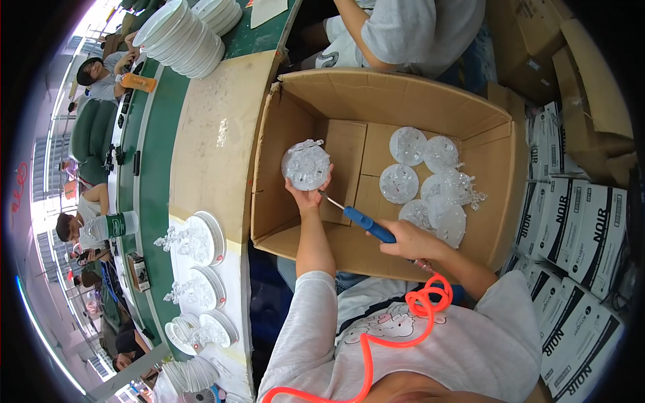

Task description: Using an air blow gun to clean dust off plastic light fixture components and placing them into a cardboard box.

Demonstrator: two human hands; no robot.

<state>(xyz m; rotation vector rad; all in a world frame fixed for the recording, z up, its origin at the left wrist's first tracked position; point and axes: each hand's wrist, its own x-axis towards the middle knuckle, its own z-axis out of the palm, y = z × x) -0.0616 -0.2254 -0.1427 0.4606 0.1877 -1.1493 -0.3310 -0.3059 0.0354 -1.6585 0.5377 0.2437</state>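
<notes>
My left hand (310,195) grips a clear round plastic disc (306,166) with bumpy crystal-like bits on its face, and holds it up over the open cardboard box (390,97). In my right hand (411,239) is a blue air blow gun (369,224), my fingers wrapped round its body. Its thin metal nozzle points at the lower edge of the disc, near my left palm. An orange coiled hose (366,349) runs from the gun across my lap. Several similar clear discs (399,184) lie on the box floor at the right, some overlapping.
To the left, a workbench (215,114) carries white round plates with clear crystal pieces (201,238) and tall stacks of white plates (178,40). White printed cartons (578,228) are piled at the right. A co-worker (416,30) sits beyond the box; other people sit across the green bench.
</notes>
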